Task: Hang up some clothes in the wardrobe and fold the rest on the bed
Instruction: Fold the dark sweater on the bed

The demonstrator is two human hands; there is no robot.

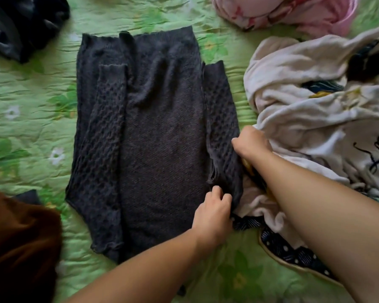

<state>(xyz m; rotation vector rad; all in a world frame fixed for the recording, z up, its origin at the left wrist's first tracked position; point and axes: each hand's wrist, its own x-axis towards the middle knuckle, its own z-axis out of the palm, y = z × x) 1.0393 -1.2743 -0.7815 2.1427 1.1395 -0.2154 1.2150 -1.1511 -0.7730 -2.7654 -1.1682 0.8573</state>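
A dark grey knitted sweater lies flat on the green bedspread, its left sleeve folded in over the body. My left hand pinches the sweater's right edge near the bottom. My right hand grips the same right edge higher up, where the patterned right sleeve lies. A pile of unfolded clothes, mostly white fabric, lies right beside both hands.
A dark garment lies bunched at the top left. Pink floral cloth sits at the top right. A brown garment lies at the bottom left. A navy dotted cloth pokes out under the white pile.
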